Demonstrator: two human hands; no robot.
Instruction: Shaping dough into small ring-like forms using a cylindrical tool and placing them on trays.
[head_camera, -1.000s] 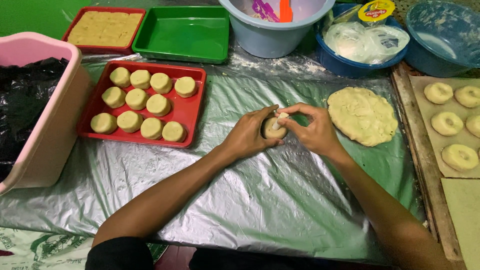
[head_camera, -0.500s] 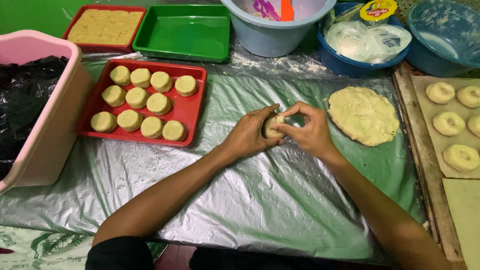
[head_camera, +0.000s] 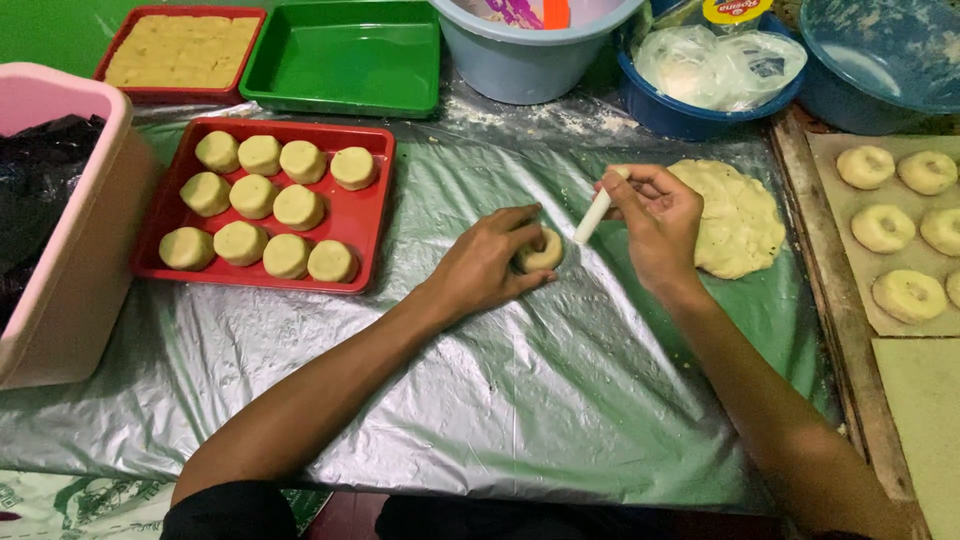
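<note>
Since the left hand (head_camera: 490, 262) only cups the dough ring (head_camera: 541, 251) against the plastic sheet (head_camera: 480, 400) with its fingers curled round it, I'd say the main risk is the ring getting squashed out of round if that hand presses too hard. The right hand (head_camera: 655, 220) is closed on a short white stick (head_camera: 596, 214), held just above and to the right of the ring. If the stick came down off-centre, my guess is it would tear the soft wall or leave a lopsided hole. The sheet looks wrinkly too, so the dough could stick and stretch when lifted.

Counting from the left:
- one pink tub (head_camera: 75, 250) with something black inside
- one red tray (head_camera: 140, 90) of flat yellowish dough at the back
- one red tray of pucks (head_camera: 365, 215) holding eleven round dough pucks
- one empty green tray (head_camera: 345, 60)
- one pale blue bucket (head_camera: 530, 60)
- two blue bowls (head_camera: 690, 115) at the back right, one with clear plastic bags in it
- one flat slab of dough (head_camera: 735, 215) just beside the right hand
- five finished rings (head_camera: 905, 295) in view on the paper at the right, with a sixth just cut off by the edge
</note>
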